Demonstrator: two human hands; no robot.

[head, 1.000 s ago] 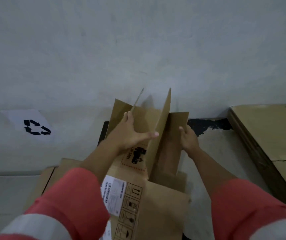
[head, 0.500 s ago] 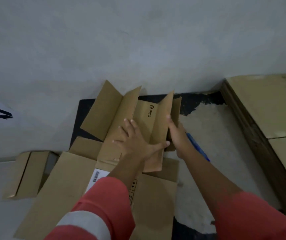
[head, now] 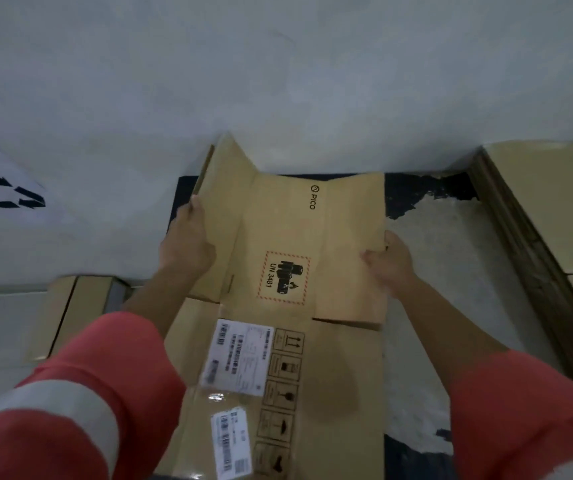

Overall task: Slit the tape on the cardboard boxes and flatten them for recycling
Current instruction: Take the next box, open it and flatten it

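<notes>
a person in red sleeves bends over a box on the floor by a grey wall. half a second ago its panels stood up in folds between the hands; now it lies spread nearly flat on top of a lower box. the left hand curls round the left flap, which tilts up a little. the right hand pinches the right edge. this box looks all but flattened, probably needing only a press. a stack of flat cardboard sits well apart on the right.
</notes>
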